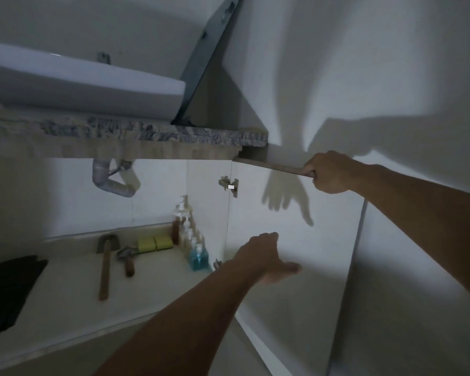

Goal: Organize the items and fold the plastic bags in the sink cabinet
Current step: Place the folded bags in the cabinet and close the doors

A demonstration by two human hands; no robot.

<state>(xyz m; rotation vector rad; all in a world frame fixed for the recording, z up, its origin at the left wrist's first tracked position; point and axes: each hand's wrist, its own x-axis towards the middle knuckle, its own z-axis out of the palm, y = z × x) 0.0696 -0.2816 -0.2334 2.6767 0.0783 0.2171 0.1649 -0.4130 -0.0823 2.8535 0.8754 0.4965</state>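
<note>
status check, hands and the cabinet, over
Right hand grips top edge of open cabinet door. Left hand open, held near the door. Folded black bags, tools, bottles lined up inside. Nothing blocking.

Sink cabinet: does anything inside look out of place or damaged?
Nothing looks spilled or damaged. Only the hammer and a smaller wooden-handled tool lie loose on the cabinet floor, while the pump bottles stand in a row.

no readable text, labels or brands, pump bottles (193,240) unmarked (too dim and small)
</note>
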